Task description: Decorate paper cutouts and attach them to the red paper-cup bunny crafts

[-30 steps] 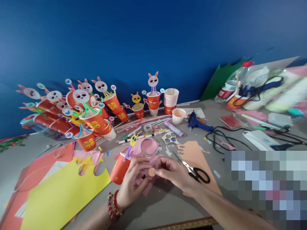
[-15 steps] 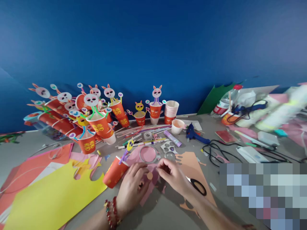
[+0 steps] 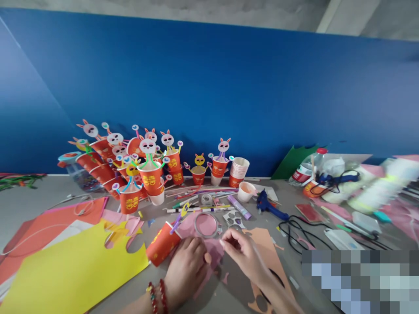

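My left hand point(image 3: 188, 270), with red bead bracelets at its wrist, is palm down with curled fingers, closed on a small peach paper disc point(image 3: 207, 258). Just right of it, my right hand point(image 3: 240, 250) holds thumb and forefinger pinched; a tiny pale bit shows at the tips, too small to name. Beneath both hands lies pink paper point(image 3: 216, 253). A red paper cup point(image 3: 160, 246) with a yellow rabbit-like figure point(image 3: 185, 209) rests on its side by my left hand. Scissors point(image 3: 277, 279) are partly hidden under my right forearm, on a peach sheet point(image 3: 262, 240).
Red cups with rabbit faces point(image 3: 150, 172) crowd the back left. A cup stack point(image 3: 238, 172), a white cup point(image 3: 246, 192), a blue glue gun point(image 3: 270, 207) and black cables point(image 3: 294, 231) are farther right. Yellow paper point(image 3: 81, 266) covers the left; a clear ring point(image 3: 206, 224) lies ahead.
The view has tilted up, so the tabletop sits lower in the picture. My left hand has turned slightly, still with the peach disc. My right hand remains pinched, a little farther from the left.
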Demonstrator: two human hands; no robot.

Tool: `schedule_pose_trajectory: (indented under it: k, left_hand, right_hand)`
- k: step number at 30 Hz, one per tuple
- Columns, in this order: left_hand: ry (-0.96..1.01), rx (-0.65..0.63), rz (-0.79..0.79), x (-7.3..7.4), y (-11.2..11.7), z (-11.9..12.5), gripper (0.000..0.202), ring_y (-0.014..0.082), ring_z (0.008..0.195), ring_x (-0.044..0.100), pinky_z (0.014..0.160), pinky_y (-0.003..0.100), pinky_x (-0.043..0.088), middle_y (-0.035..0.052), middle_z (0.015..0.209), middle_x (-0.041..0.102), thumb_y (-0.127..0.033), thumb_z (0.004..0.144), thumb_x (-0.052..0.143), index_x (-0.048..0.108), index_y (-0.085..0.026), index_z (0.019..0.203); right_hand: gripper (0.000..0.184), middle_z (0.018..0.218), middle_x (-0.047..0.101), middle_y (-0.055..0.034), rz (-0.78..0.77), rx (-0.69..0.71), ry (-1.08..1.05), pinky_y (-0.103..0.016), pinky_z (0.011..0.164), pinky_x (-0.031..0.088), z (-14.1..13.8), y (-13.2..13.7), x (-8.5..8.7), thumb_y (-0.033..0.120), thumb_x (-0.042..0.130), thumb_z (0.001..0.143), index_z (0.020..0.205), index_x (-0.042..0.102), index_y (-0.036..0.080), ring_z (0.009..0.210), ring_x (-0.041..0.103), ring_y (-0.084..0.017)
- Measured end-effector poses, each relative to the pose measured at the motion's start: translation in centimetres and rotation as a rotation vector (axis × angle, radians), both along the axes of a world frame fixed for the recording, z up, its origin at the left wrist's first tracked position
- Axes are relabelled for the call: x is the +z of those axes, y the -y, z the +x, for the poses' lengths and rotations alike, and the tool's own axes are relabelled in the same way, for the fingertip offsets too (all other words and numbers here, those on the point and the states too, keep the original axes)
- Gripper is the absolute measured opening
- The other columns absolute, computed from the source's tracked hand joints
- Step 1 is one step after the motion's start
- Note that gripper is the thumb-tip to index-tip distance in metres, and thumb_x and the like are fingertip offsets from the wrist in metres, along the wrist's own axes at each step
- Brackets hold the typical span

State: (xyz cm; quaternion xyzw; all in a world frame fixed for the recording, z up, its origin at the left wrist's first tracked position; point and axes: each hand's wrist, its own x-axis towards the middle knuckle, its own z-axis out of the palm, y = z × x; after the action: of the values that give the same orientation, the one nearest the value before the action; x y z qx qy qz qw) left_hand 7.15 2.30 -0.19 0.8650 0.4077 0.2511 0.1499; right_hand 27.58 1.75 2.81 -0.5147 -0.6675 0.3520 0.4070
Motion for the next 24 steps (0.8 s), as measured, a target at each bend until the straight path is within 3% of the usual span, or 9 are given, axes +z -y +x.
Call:
schedule_pose_trajectory:
  k: [7, 9, 12, 17, 24]
  left_hand:
    - [0.031, 0.019, -0.023, 0.2, 0.2, -0.1, 0.024, 0.0258, 0.096, 0.06, 0.087, 0.04, 0.052, 0.0074, 0.102, 0.065, -0.009, 0.081, 0.054, 0.06, -0.021, 0.102]
    - [0.021, 0.015, -0.029, 0.2, 0.2, -0.2, 0.024, 0.026, 0.098, 0.06, 0.087, 0.041, 0.051, 0.007, 0.104, 0.065, -0.009, 0.081, 0.054, 0.06, -0.02, 0.101]
    - [0.009, 0.016, -0.021, 0.1, 0.1, -0.2, 0.021, 0.0259, 0.099, 0.06, 0.088, 0.04, 0.051, 0.0067, 0.104, 0.065, -0.009, 0.081, 0.054, 0.06, -0.02, 0.098]
    - [0.02, 0.045, -0.027, -0.2, 0.2, -0.2, 0.021, 0.0262, 0.101, 0.06, 0.091, 0.041, 0.05, 0.0082, 0.107, 0.065, -0.009, 0.08, 0.053, 0.06, -0.02, 0.097]
    - [-0.002, 0.011, -0.011, -0.3, 0.1, -0.4, 0.02, 0.0271, 0.103, 0.058, 0.092, 0.043, 0.05, 0.0092, 0.111, 0.064, -0.01, 0.082, 0.053, 0.058, -0.019, 0.099]
  right_hand:
    - [0.028, 0.066, 0.054, 0.0023, 0.078, -0.086, 0.229, -0.022, 0.055, 0.038, 3.0, -0.5, 4.3, 0.042, 0.052, 0.095, 0.078, 0.057, 0.021, 0.061, 0.051, -0.014]
    - [0.023, 0.069, 0.059, 0.0018, 0.117, -0.102, 0.321, -0.022, 0.058, 0.041, 3.6, -2.1, 4.8, 0.039, 0.053, 0.095, 0.082, 0.06, 0.021, 0.064, 0.054, -0.015]
    - [0.014, 0.074, 0.067, 0.001, 0.181, -0.015, 0.477, -0.022, 0.059, 0.044, 4.0, -5.4, 5.0, 0.03, 0.056, 0.09, 0.084, 0.065, 0.022, 0.065, 0.06, -0.015]
    - [0.014, 0.082, 0.072, -0.0017, 0.268, -0.069, 0.514, -0.025, 0.062, 0.047, 4.4, -9.4, 5.7, 0.03, 0.056, 0.087, 0.083, 0.067, 0.022, 0.068, 0.064, -0.017]
    - [0.016, 0.096, 0.072, -0.0056, 0.331, -0.167, 0.631, -0.029, 0.074, 0.048, 8.2, -9.1, 8.6, 0.03, 0.053, 0.09, 0.092, 0.067, 0.023, 0.085, 0.066, -0.021]
